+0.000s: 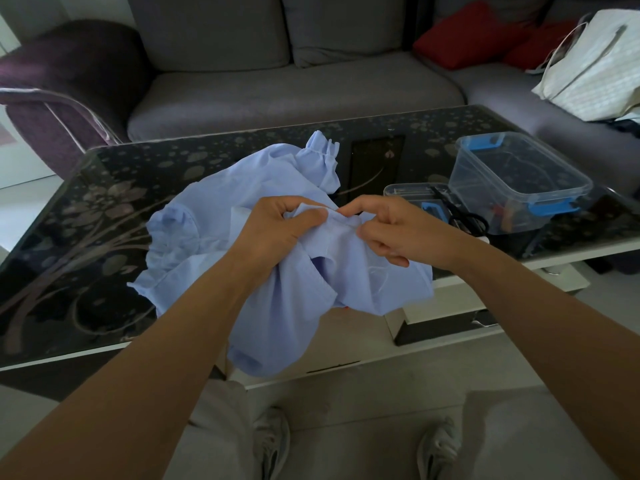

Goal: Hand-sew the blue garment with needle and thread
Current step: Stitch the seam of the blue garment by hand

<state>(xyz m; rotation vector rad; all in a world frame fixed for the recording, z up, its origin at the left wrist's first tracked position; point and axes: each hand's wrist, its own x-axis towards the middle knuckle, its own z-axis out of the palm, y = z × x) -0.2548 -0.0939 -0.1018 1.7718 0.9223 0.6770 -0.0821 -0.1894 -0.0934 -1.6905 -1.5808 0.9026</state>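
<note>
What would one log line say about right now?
left hand: pinches blue garment | right hand: pinches same fold | needle: not visible | scissors: by clear box

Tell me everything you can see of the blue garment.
The blue garment is pale blue, thin woven-looking cloth, crumpled into a heap. A gathered, ruffled cuff sticks up at its far side. Most of it lies on the dark glass table; its near part hangs over the table's edge. The left hand and right hand each pinch a raised fold at its middle. Stitches are too small to tell.
</note>
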